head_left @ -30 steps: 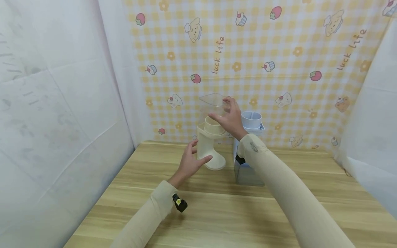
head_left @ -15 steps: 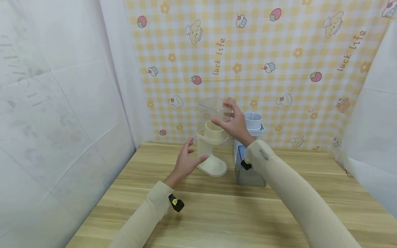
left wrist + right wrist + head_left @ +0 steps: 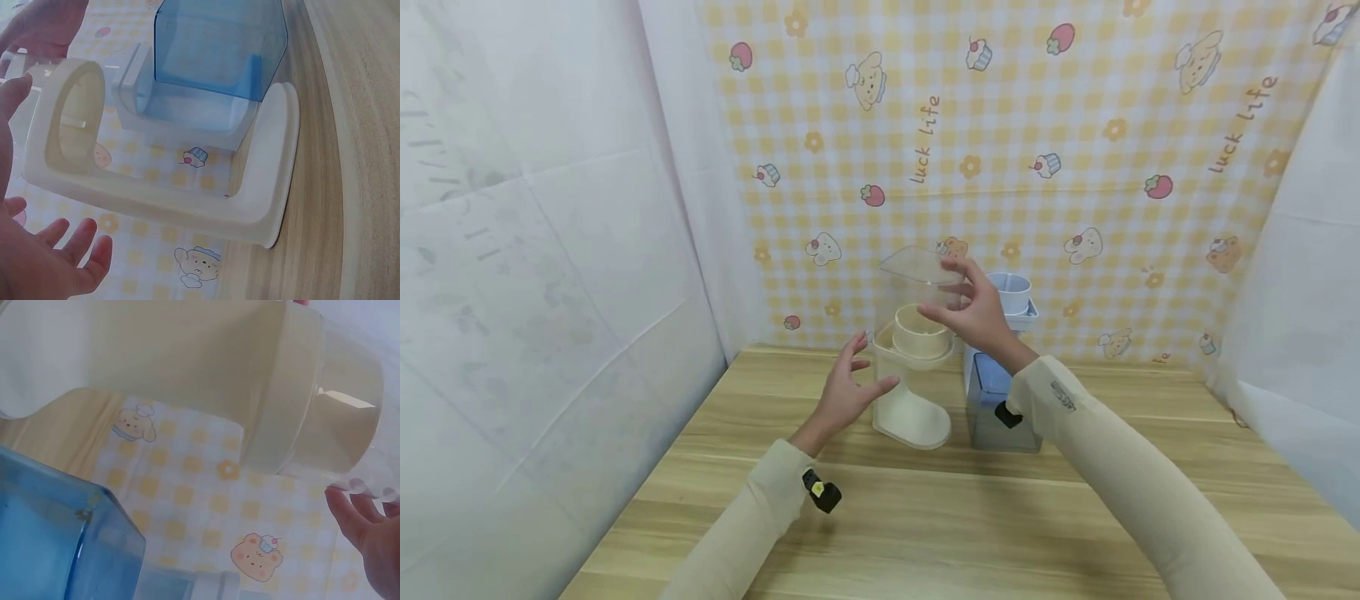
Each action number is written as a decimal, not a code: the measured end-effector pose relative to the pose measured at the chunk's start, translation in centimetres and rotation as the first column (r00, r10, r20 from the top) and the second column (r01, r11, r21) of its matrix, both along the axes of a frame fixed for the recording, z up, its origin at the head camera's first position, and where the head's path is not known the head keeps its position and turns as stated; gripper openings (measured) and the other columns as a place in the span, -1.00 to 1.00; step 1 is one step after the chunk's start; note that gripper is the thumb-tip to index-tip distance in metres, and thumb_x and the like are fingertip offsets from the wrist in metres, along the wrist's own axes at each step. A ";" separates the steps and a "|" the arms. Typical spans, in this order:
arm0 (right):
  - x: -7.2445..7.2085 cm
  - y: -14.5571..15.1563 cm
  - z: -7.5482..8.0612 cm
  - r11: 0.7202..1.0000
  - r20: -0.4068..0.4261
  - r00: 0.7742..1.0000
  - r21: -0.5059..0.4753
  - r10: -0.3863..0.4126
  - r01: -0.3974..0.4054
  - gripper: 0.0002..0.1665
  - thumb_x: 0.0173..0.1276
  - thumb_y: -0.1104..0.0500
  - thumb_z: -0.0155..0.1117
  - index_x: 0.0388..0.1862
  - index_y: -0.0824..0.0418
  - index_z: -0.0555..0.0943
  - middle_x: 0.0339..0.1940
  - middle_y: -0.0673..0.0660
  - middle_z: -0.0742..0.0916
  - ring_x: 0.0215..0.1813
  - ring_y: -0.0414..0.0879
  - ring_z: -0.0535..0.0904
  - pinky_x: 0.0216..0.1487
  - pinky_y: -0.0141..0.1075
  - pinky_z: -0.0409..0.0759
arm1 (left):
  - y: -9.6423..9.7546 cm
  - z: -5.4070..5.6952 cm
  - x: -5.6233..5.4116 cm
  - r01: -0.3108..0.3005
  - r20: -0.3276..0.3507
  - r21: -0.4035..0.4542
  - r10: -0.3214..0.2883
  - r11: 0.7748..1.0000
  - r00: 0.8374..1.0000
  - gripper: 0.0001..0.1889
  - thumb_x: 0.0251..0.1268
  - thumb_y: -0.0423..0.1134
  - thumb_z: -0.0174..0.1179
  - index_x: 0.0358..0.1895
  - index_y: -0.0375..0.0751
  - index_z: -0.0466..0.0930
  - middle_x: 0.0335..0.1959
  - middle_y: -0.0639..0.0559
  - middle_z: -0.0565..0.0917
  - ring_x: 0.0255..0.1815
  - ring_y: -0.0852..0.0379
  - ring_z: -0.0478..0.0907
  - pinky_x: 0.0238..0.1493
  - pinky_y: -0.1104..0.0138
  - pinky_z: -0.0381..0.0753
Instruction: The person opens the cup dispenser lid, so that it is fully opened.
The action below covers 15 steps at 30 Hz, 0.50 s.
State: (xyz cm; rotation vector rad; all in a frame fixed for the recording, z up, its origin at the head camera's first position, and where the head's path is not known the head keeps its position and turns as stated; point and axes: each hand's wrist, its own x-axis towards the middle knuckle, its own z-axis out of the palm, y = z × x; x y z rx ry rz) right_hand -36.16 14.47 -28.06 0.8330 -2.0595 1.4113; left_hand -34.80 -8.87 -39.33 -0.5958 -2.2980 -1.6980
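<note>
A cream plastic stand (image 3: 916, 421) with a wide foot and a round collar (image 3: 919, 333) at its top stands upright on the table. Around and above the collar rises a clear, thin-walled container (image 3: 906, 275). My right hand (image 3: 976, 315) holds this container at its right side, its fingertips (image 3: 337, 497) against the clear wall in the right wrist view. To the left of the stand is my left hand (image 3: 842, 396), fingers spread and thumb towards the stand. In the left wrist view its lower fingers (image 3: 78, 250) hold nothing.
Just right of the cream stand is a similar light-blue stand (image 3: 1009, 292), with a see-through blue container (image 3: 1003, 417) at its foot. A checked cloth (image 3: 1120, 217) hangs behind the wooden table (image 3: 925, 525), with white sheets (image 3: 550, 292) at the sides.
The cream stand and clear container have come nearer to me and lower in view. My right hand has moved with them, while my left hand has shifted slightly left and nearer.
</note>
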 end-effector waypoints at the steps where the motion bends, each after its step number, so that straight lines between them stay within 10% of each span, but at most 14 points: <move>1: -0.2 0.2 -0.3 1.000 0.000 1.000 -0.008 0.011 -0.011 -0.18 0.11 0.37 0.51 0.35 0.35 0.35 0.38 0.29 0.45 0.17 0.24 0.58 0.00 -0.04 0.65 | 0.0 0.0 0.0 0.008 -0.002 0.003 -0.008 1.000 1.000 0.00 0.14 0.04 0.44 0.58 0.02 0.02 0.51 -0.14 0.21 0.35 -0.27 0.31 0.12 -0.11 0.52; 6: -0.1 0.8 -1.0 0.995 -0.009 0.996 -0.052 0.089 -0.090 -0.18 0.08 0.37 0.55 0.32 0.31 0.38 0.34 0.19 0.48 0.10 0.15 0.62 -0.08 -0.27 0.68 | -0.1 0.2 0.2 0.037 -0.010 0.012 -0.036 0.999 0.999 -0.01 0.14 0.05 0.44 0.57 0.03 0.03 0.50 -0.15 0.22 0.35 -0.26 0.31 0.15 -0.17 0.47; 15: 2.1 1.6 -1.3 0.970 -0.085 0.970 -0.070 0.226 -0.232 -0.19 0.04 0.50 0.49 0.29 0.43 0.38 0.29 0.33 0.50 0.03 -0.06 0.65 -0.09 -0.11 0.69 | 0.2 0.4 0.9 0.151 -0.043 -0.026 -0.152 0.988 0.987 0.13 0.06 0.32 0.36 0.60 -0.06 -0.05 0.52 -0.04 0.21 0.38 -0.13 0.29 0.18 -0.14 0.36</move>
